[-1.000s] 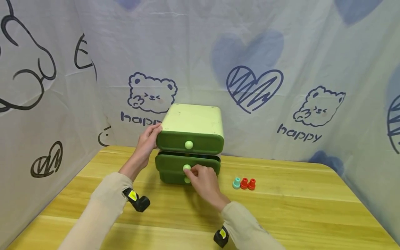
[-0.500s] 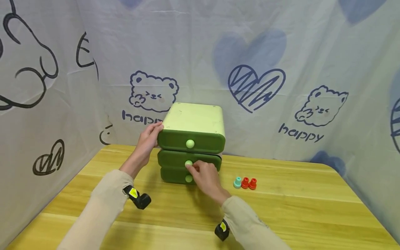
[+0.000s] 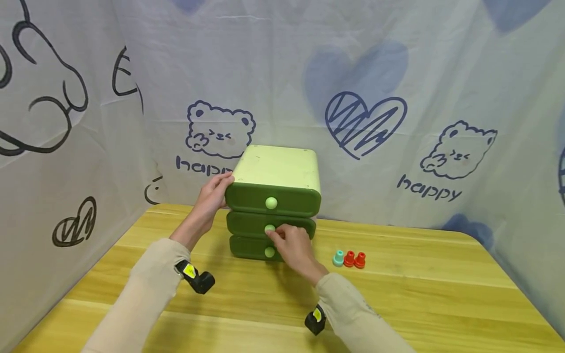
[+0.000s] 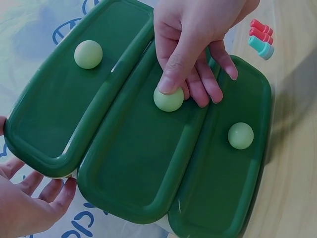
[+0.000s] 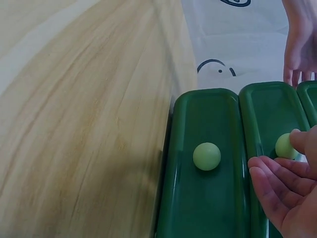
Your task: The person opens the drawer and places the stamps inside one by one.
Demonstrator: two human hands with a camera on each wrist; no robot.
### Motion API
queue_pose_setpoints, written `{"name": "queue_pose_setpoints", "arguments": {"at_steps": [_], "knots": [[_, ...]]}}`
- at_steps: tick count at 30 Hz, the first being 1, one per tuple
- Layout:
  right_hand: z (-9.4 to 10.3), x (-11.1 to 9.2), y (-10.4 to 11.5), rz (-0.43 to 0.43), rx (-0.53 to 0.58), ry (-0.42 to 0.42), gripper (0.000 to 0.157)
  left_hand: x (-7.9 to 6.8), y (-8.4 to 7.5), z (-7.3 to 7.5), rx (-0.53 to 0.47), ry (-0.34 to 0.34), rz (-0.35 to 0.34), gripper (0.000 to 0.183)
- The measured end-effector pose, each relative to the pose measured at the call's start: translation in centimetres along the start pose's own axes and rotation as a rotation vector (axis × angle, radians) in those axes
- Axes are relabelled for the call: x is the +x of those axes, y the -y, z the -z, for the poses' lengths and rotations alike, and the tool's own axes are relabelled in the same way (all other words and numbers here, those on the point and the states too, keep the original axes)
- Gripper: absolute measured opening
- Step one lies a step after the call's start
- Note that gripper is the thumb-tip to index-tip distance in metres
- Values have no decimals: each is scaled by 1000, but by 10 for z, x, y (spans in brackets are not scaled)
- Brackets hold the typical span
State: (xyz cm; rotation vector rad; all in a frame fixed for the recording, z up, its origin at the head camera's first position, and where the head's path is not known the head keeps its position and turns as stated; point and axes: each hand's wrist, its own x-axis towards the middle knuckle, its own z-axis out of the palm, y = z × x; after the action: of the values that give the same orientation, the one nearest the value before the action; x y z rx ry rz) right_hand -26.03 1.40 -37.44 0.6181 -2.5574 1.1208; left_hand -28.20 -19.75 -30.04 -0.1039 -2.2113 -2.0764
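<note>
A small three-drawer cabinet point(image 3: 275, 166) with a pale green top and dark green drawer fronts stands against the cloth backdrop. My left hand point(image 3: 211, 201) rests along its left side near the top drawer point(image 3: 247, 197), its fingers fairly straight on the side wall. At the middle drawer point(image 3: 244, 223), my right hand point(image 3: 295, 247) pinches the round pale green knob point(image 4: 169, 100), with the thumb on it and the other fingers beside it. All three drawers look pushed in. Below, the bottom drawer's knob point(image 5: 206, 156) is untouched.
Right of the cabinet, a teal peg-like piece point(image 3: 338, 258) and two red ones point(image 3: 355, 260) stand in a row on the wooden table point(image 3: 419, 294). A printed cloth point(image 3: 282, 73) hangs behind and at the sides.
The middle drawer, partly out a second ago, has moved inward until its gap at the top is gone. My right hand went forward with its knob; my left hand stayed on the cabinet's side.
</note>
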Motion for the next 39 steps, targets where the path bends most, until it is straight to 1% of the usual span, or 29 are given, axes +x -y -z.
{"name": "queue_pose_setpoints", "arguments": {"at_steps": [6, 12, 19, 25, 30, 32, 34, 37, 39], "knots": [[2, 1, 1, -13, 5, 16, 31, 0, 0, 1, -15, 5, 4, 55], [2, 1, 2, -13, 2, 8, 31, 1, 0, 1, -23, 8, -16, 55], [0, 0, 1, -14, -10, -3, 32, 1, 1, -2, -8, -22, -16, 57], [-3, -5, -1, -15, -22, 6, 30, 0, 3, -3, 40, -45, -5, 63], [-9, -14, -8, -27, -56, 45, 26, 0, 4, -3, 41, -48, 2, 61], [-12, -17, -11, -46, -64, 77, 29, 0, 4, -4, 35, -47, 3, 61], [-15, -20, -14, -79, -61, 109, 37, -1, 4, -4, 31, -42, 1, 60], [-19, -23, -16, -150, -28, 153, 50, -1, 6, -5, 23, -35, -9, 60], [-22, -24, -17, -186, -2, 162, 55, -2, 8, -7, 19, -33, -18, 60]]}}
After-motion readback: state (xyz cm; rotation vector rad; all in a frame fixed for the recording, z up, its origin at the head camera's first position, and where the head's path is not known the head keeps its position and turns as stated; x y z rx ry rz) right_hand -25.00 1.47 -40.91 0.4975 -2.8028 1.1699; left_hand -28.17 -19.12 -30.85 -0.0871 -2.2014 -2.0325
